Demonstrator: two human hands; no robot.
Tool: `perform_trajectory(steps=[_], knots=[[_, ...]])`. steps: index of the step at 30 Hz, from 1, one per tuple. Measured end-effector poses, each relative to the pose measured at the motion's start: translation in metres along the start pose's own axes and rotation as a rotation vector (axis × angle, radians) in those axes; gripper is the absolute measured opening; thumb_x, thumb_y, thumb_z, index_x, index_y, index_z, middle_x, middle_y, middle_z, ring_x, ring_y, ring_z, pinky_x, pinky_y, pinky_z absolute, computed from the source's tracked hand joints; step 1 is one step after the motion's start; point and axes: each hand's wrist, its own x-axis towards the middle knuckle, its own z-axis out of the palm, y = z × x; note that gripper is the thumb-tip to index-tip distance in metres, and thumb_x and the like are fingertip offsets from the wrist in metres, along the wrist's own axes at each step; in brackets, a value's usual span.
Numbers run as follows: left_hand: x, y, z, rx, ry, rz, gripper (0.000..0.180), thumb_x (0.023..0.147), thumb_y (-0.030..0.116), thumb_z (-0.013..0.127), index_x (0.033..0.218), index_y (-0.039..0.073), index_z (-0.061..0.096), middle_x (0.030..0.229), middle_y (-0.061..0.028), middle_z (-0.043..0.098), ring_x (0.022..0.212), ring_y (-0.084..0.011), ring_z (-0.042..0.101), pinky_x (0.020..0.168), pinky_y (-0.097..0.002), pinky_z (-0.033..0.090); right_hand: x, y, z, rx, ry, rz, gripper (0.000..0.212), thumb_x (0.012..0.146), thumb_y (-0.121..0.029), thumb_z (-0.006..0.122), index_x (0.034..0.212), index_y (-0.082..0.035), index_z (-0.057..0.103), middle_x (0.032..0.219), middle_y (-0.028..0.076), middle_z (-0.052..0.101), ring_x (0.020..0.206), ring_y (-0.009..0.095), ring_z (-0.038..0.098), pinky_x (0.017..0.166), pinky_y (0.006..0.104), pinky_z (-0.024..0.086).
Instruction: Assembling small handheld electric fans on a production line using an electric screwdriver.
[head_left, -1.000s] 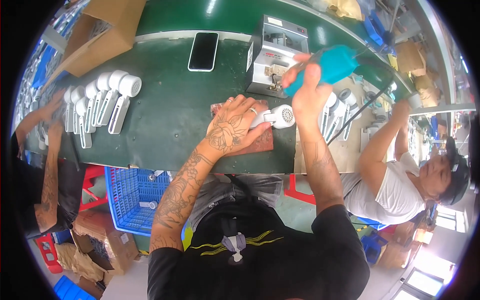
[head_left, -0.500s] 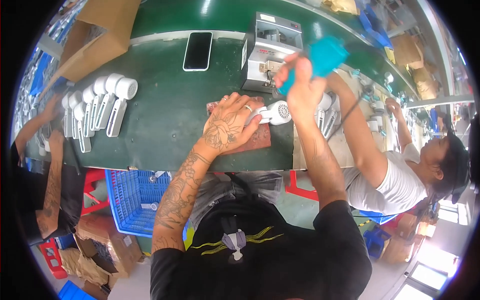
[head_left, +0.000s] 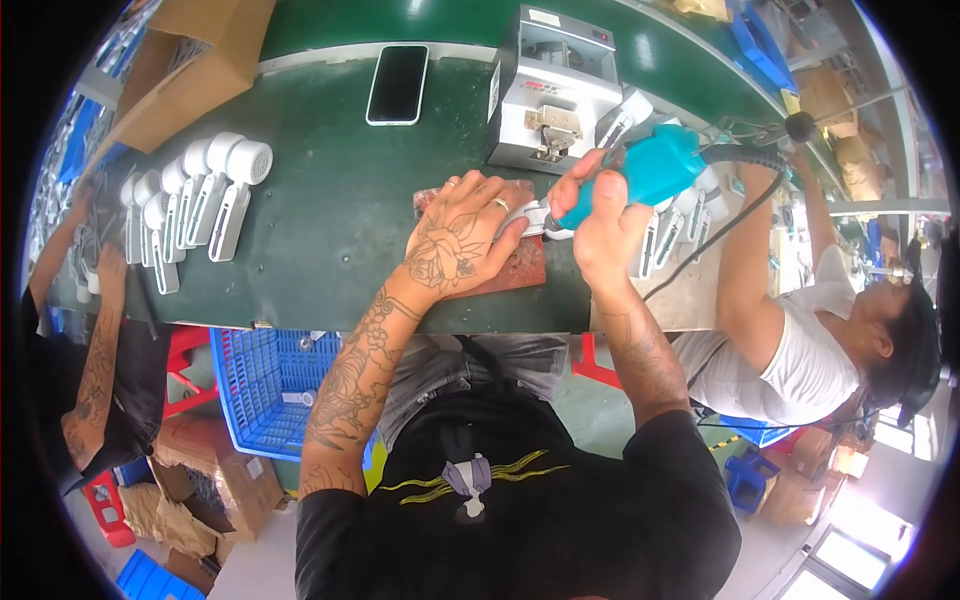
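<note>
Two hands [head_left: 450, 240] [head_left: 608, 235] hold a rounded teal tool [head_left: 655, 165] and smooth white piece [head_left: 535, 216].

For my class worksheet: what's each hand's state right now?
Left hand: closed, holding the white device.
Right hand: closed, holding the teal tool.

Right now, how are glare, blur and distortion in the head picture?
Head view, lower right: the window glares white; head view, top: the green surface carries a bright reflection; head view, middle: the teal tool shows no heavy blur; head view, left: the bench curves along its front edge.
</note>
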Motion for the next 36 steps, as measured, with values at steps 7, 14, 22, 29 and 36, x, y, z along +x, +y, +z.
perform_trajectory(steps=[7, 14, 22, 29, 36], knots=[[0.006, -0.001, -0.003, -0.041, -0.006, 0.004, 0.032, 0.094, 0.028, 0.06, 0.118, 0.007, 0.064, 0.122, -0.0071, 0.061, 0.111, -0.0308, 0.055, 0.098, -0.0478, 0.045, 0.001, 0.008, 0.0, 0.063, -0.022, -0.007, 0.04, 0.103, -0.04, 0.056, 0.096, -0.001, 0.05, 0.072, 0.01, 0.054, 0.063, 0.019, 0.054, 0.06, 0.034, 0.048], [-0.01, 0.004, 0.0, -0.008, 0.132, 0.131, 0.03, 0.087, 0.02, 0.071, 0.114, 0.009, 0.068, 0.116, -0.007, 0.067, 0.1, -0.0285, 0.063, 0.094, -0.0468, 0.048, -0.021, -0.001, -0.001, 0.038, 0.131, 0.067, 0.051, 0.098, -0.052, 0.059, 0.106, -0.001, 0.058, 0.07, 0.006, 0.055, 0.06, 0.018, 0.053, 0.057, 0.033, 0.045], [-0.073, -0.027, -0.065, 0.218, 0.424, -0.396, 0.022, 0.087, 0.019, 0.07, 0.105, 0.006, 0.071, 0.095, -0.0161, 0.07, 0.087, -0.0372, 0.065, 0.078, -0.0494, 0.05, -0.086, -0.06, -0.035, 0.129, 0.222, -0.012, 0.072, 0.086, -0.077, 0.056, 0.102, -0.007, 0.049, 0.063, 0.004, 0.048, 0.05, 0.017, 0.047, 0.048, 0.0303, 0.04], [-0.05, -0.046, -0.068, 0.425, 0.559, -0.304, 0.026, 0.091, 0.014, 0.071, 0.114, 0.003, 0.067, 0.109, -0.0172, 0.067, 0.104, -0.035, 0.062, 0.093, -0.0442, 0.048, -0.105, -0.065, -0.062, 0.062, 0.283, 0.056, 0.074, 0.084, -0.075, 0.06, 0.104, -0.004, 0.05, 0.063, 0.006, 0.051, 0.051, 0.019, 0.049, 0.049, 0.0332, 0.042], [0.075, 0.071, 0.114, -0.116, -0.086, 0.069, 0.055, 0.092, 0.051, 0.065, 0.109, -0.002, 0.064, 0.104, -0.0212, 0.069, 0.092, -0.0353, 0.069, 0.088, -0.0445, 0.053, -0.111, -0.071, -0.068, 0.08, 0.264, 0.017, 0.073, 0.086, -0.072, 0.06, 0.104, -0.003, 0.05, 0.063, 0.007, 0.052, 0.05, 0.019, 0.05, 0.049, 0.0331, 0.042]])
